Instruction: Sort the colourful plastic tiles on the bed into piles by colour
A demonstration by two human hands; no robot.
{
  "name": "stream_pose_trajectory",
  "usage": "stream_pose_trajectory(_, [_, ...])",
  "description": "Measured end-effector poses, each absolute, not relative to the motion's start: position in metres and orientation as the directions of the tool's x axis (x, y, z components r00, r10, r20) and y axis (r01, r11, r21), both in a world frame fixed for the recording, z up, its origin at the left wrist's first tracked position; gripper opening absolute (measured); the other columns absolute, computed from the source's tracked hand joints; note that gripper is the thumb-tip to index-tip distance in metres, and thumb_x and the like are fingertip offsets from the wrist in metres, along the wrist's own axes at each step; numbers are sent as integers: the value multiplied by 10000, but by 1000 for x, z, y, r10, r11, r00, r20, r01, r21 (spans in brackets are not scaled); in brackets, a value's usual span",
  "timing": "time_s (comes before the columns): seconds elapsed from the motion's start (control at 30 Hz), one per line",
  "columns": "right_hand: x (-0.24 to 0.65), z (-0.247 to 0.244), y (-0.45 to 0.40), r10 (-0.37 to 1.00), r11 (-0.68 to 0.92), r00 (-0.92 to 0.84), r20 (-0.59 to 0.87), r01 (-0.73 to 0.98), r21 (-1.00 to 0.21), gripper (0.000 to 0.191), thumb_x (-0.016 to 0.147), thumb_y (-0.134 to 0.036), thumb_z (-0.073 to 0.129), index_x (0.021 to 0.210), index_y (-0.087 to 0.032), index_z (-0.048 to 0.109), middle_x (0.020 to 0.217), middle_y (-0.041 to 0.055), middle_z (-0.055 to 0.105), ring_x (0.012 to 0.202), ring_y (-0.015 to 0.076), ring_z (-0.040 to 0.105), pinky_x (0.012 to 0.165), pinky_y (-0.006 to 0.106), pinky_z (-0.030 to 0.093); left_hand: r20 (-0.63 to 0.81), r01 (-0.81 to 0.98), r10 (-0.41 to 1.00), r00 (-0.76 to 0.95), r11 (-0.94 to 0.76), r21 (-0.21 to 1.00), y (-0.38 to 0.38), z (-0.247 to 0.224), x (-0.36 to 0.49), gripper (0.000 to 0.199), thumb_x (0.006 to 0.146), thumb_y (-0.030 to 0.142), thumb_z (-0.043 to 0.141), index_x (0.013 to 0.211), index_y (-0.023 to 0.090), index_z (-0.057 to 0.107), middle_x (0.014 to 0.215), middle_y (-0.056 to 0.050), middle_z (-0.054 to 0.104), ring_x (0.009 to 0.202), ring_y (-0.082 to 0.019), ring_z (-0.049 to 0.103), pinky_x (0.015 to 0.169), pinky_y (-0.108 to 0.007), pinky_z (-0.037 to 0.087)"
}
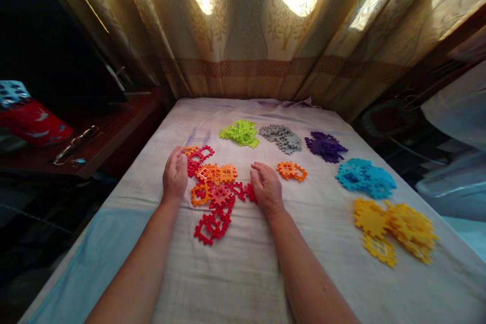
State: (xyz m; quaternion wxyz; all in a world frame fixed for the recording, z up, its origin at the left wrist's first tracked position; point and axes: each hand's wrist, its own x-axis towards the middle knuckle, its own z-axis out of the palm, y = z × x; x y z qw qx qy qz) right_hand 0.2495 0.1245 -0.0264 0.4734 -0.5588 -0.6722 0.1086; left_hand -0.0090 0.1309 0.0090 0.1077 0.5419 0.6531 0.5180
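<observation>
A mixed heap of red pieces [214,225] and orange pieces [227,173], flat plastic building tiles with notched edges, lies between my two hands on the cloth. My left hand [175,174] stands on its edge along the heap's left side, fingers stretched out, nothing held. On the opposite side, my right hand [268,188] rests with its fingers loosely extended and slightly curved. It partly covers a red tile [249,193] at the heap's right end; whether it presses on that tile is hidden. Just right of this hand sits a small group of orange tiles [291,171].
Separate piles of lime green [240,133], grey [281,138], purple [325,147], blue [365,178] and yellow tiles [395,228] curve along the back and right. A pale sheet [235,283] covers the surface. Left stands a dark wooden cabinet [125,126]; a curtain [243,35] hangs behind.
</observation>
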Motion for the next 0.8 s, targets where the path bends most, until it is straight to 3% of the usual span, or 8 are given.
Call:
stream_pose_trajectory(0.07, [252, -27, 127, 852, 351, 100, 514, 619, -702, 273, 901, -319, 493, 994, -199, 719, 1076, 105, 737, 1023, 229, 655, 953, 414, 500, 327, 707, 862, -386, 49, 705, 156, 12, -18, 470, 934, 378, 434, 1286, 122, 612, 1449, -206, 519, 1403, -304, 430, 1190, -510, 279])
stream_pose_trajectory(0.17, [253, -26, 128, 854, 342, 128, 504, 591, -730, 280, 905, -333, 477, 968, -208, 719, 1034, 93, 748, 1001, 222, 667, 943, 402, 511, 150, 810, 918, -367, 236, 537, 180, 12, -21, 483, 925, 426, 463, 1301, 164, 617, 1491, -205, 474, 1422, -368, 385, 1177, -652, 162])
stream_pose_trajectory(0.23, [252, -26, 128, 861, 332, 132, 491, 585, -740, 283, 908, -337, 469, 960, -213, 718, 1019, 87, 752, 988, 218, 672, 934, 394, 515, 99, 856, 950, -297, 219, 468, 181, 8, -14, 457, 944, 447, 426, 1273, 213, 640, 1482, -174, 496, 1412, -365, 399, 1158, -694, 144])
stream_pose_trajectory(0.33, [251, -24, 128, 876, 315, 116, 468, 597, -738, 274, 904, -333, 479, 961, -214, 719, 1007, 86, 753, 965, 222, 675, 911, 391, 519, 165, 897, 974, -154, 68, 436, 167, -3, 5, 439, 964, 444, 385, 1249, 245, 653, 1447, -141, 543, 1394, -332, 431, 1160, -673, 186])
stream_pose_trajectory(0.47, [250, -20, 124, 888, 325, 58, 457, 624, -711, 240, 869, -309, 540, 992, -215, 723, 1006, 86, 753, 951, 228, 671, 899, 395, 514, 263, 847, 963, -65, -86, 525, 141, -12, 29, 483, 969, 491, 351, 1234, 227, 657, 1380, -134, 602, 1335, -291, 503, 1166, -587, 277])
stream_pose_trajectory(0.57, [250, -16, 122, 884, 391, -59, 464, 638, -663, 295, 818, -307, 624, 1084, -216, 713, 1144, 96, 723, 1086, 244, 635, 983, 420, 474, 338, 713, 940, -47, -205, 670, 122, -8, 34, 534, 968, 539, 333, 1205, 196, 668, 1333, -130, 633, 1292, -253, 546, 1158, -482, 350])
stream_pose_trajectory(0.7, [250, -15, 119, 886, 427, -182, 427, 681, -595, 459, 734, -290, 698, 1189, -224, 685, 1308, 113, 642, 1220, 284, 557, 1058, 475, 413, 434, 542, 829, -352, -198, 817, 102, -2, 20, 497, 977, 533, 357, 1175, 200, 669, 1286, -104, 661, 1250, -212, 575, 1122, -379, 402])
stream_pose_trajectory(0.8, [250, -15, 118, 891, 412, -193, 412, 725, -552, 468, 715, -278, 702, 1179, -215, 695, 1270, 123, 656, 1189, 293, 569, 1043, 481, 421, 344, 407, 737, -582, -102, 908, 101, -8, 5, 460, 954, 536, 421, 1151, 203, 670, 1221, -104, 687, 1187, -215, 608, 1079, -371, 435])
